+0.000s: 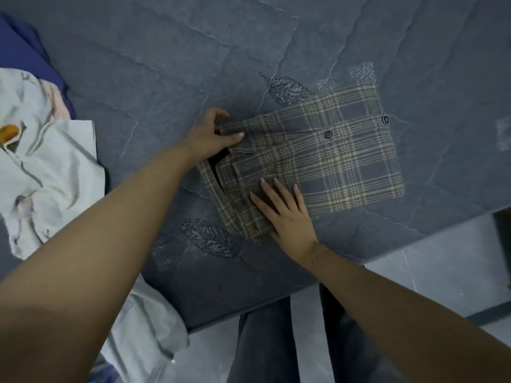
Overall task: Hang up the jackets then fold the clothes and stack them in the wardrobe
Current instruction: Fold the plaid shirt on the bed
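fingers of left hand pinch plaid shirt's edge; right hand presses flat; shirt nearly folded, pale clothes unfolded.

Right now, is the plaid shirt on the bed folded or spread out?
Folded: the brown-and-grey plaid button shirt lies as a compact layered rectangle on the grey bedcover.

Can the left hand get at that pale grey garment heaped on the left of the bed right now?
Probably yes. Nothing lies between the left hand and the pale grey garment, only bare bedsheet. But that hand is pinching the plaid shirt at its edge, so it must let go first.
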`<state>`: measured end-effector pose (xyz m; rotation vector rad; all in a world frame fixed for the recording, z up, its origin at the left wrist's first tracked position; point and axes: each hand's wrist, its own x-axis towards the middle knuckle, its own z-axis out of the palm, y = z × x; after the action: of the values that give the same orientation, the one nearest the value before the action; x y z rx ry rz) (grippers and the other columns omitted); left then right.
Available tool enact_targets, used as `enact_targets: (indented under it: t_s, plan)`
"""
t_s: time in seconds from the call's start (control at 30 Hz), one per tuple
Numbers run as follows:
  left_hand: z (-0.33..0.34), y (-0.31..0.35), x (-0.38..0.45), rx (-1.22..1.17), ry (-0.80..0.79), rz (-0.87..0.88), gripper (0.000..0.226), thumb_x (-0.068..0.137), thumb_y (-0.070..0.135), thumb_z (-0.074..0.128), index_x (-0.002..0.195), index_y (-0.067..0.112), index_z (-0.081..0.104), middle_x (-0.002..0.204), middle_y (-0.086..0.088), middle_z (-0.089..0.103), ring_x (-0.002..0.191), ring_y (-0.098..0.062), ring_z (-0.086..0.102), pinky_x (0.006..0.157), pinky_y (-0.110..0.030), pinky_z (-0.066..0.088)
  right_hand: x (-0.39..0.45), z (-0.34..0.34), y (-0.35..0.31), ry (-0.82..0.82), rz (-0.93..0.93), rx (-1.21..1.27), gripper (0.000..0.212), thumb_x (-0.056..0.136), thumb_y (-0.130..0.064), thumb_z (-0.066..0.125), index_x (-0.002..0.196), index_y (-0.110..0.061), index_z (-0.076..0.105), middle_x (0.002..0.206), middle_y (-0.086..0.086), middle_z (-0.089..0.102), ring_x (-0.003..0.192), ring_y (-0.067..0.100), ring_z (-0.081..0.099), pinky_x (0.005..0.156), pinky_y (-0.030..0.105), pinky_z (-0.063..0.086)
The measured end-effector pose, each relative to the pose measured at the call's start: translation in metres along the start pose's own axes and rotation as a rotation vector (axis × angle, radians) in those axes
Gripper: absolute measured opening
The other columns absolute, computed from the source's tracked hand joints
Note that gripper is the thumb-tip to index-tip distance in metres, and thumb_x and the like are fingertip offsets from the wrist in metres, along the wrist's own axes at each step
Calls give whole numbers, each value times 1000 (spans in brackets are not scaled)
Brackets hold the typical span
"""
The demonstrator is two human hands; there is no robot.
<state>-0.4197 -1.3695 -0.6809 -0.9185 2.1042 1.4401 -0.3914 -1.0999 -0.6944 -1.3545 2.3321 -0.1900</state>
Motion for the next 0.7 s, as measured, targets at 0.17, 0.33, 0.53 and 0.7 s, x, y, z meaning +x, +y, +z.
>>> enact_targets:
  t_s: [0.17, 0.33, 0.53, 0.7]
  plan:
    - [3, 10, -22, -45, -69, -11, 46, 90, 18, 68, 131, 26, 48, 117, 0, 60, 94, -8, 59, 67, -7, 46, -10, -28, 6, 72, 98, 541, 69, 77, 14, 57, 142, -10, 49, 148, 7, 46, 138, 25, 42, 116, 41, 31]
    - [3, 52, -89, -276, -141, 62, 45, 92, 4, 59, 126, 32, 58, 111, 13, 65, 96, 4, 64, 83, -10, 49, -52, -121, 14, 262, 443, 948, 39, 93, 9, 51, 84, -26, 65, 68, -17, 64, 60, -3, 56, 59, 16, 46]
    - [-30, 134, -161, -751, -201, -41, 48, 98, 2, 36, 64, 14, 67, 69, -3, 61, 49, -6, 60, 45, -15, 49, -75, -247, 31, 257, 709, 1442, 23, 97, -7, 53, 82, -5, 70, 77, 7, 75, 67, 17, 71, 55, 25, 56]
    - [-52, 194, -144, -877, -204, -133, 34, 97, 33, 43, 78, 12, 61, 60, -9, 62, 43, -12, 53, 39, -16, 45, -37, -286, 82, 187, 830, 1648, 13, 90, -17, 61, 94, -10, 71, 85, 7, 76, 69, 18, 73, 55, 28, 57]
